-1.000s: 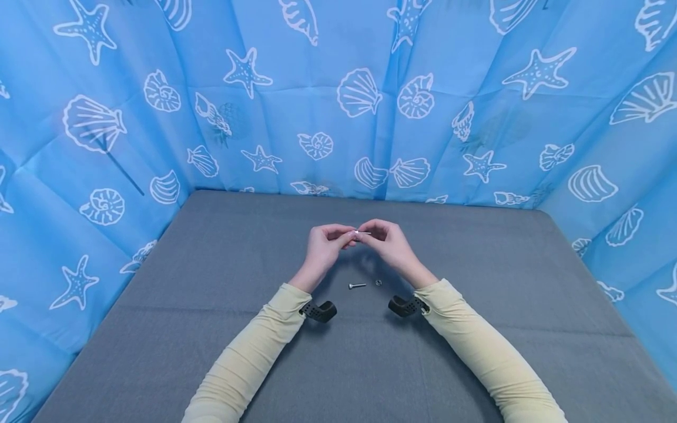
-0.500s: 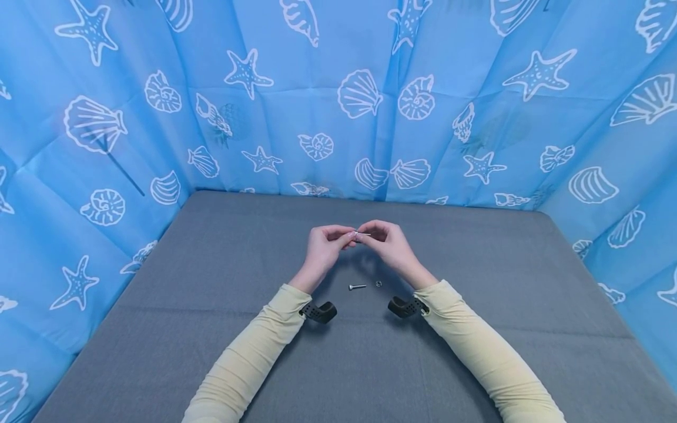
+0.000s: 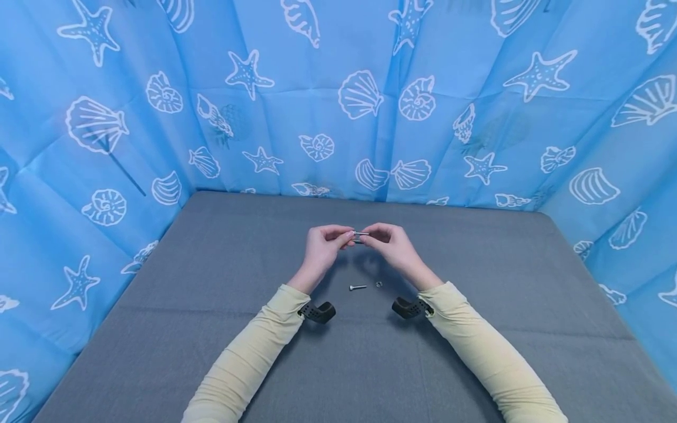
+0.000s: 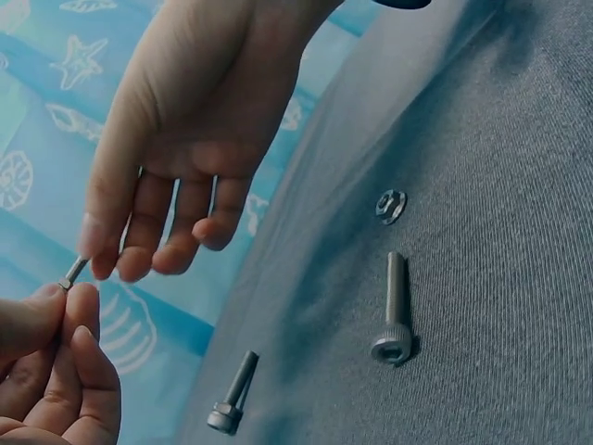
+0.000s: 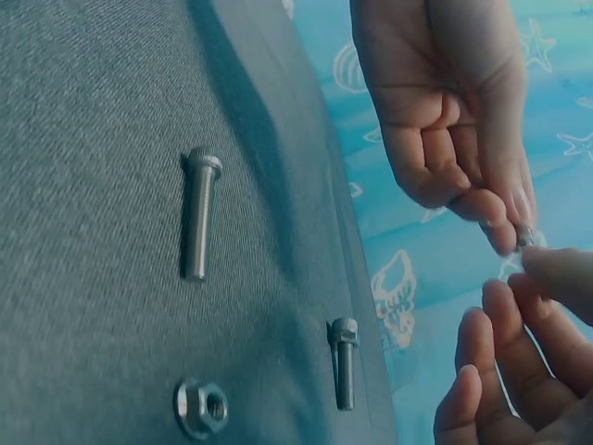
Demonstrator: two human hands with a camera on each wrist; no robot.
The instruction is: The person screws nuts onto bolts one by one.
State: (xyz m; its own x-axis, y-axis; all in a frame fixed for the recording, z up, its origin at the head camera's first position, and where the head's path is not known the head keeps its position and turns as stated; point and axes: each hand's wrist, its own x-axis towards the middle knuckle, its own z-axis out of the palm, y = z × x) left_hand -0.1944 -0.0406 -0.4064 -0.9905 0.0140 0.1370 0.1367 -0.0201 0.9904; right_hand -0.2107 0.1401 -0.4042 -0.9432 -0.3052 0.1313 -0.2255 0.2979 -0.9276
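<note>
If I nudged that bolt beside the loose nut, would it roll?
The socket-head bolt would probably roll in a curve, since its round head is wider than its shank. It looks metal, so likely stiff and heavy for its size.

1 thin silver bolt [image 3: 362, 234], raised above the bench [image 3: 349, 352], lying crosswise, 1 end in grip of left hand [image 3: 319, 242], shank toward right hand [image 3: 391, 242]

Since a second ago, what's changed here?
The left hand and its pinched bolt moved slightly left; the right hand moved slightly right, widening the gap between them. Whether the right hand released anything is unclear. The nearer bolt and loose nut on the table stayed put.
</note>
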